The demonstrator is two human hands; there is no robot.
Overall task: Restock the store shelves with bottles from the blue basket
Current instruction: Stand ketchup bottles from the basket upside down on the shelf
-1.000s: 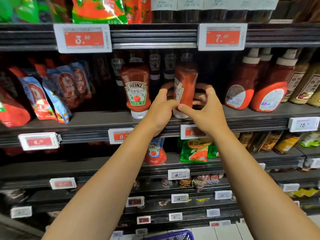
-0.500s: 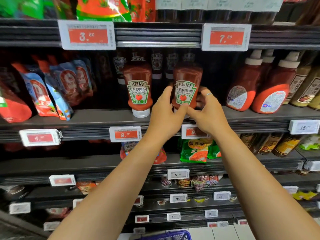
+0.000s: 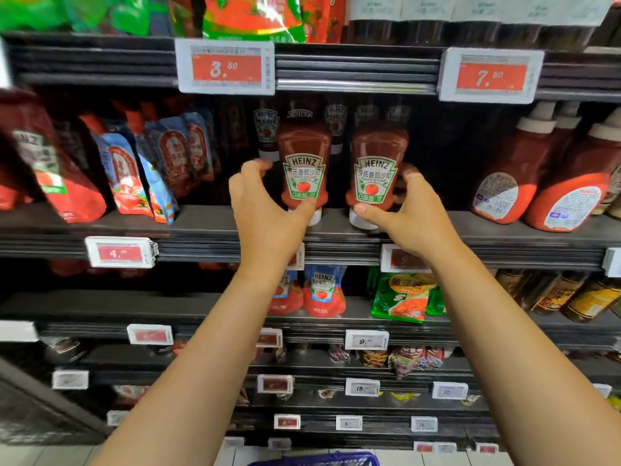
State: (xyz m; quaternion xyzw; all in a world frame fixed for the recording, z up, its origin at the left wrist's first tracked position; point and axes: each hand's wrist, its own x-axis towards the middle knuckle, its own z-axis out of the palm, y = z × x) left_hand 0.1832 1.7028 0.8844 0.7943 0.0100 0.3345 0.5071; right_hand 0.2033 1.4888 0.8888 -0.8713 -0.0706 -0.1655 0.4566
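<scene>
Gripping glossy, seemingly plastic ketchup bottles (image 3: 375, 169), both hands (image 3: 408, 213).

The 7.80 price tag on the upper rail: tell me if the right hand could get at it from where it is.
Probably yes. The right hand holds the right ketchup bottle, and the 7.80 price tag faces outward above it with nothing in front; it would have to let go first.

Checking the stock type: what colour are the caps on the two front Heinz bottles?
White caps, bottles standing cap-down; head view.

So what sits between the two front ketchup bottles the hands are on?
Nothing in front: the head view shows a dark gap between the left ketchup bottle and the right ketchup bottle, with further bottles behind.
</scene>
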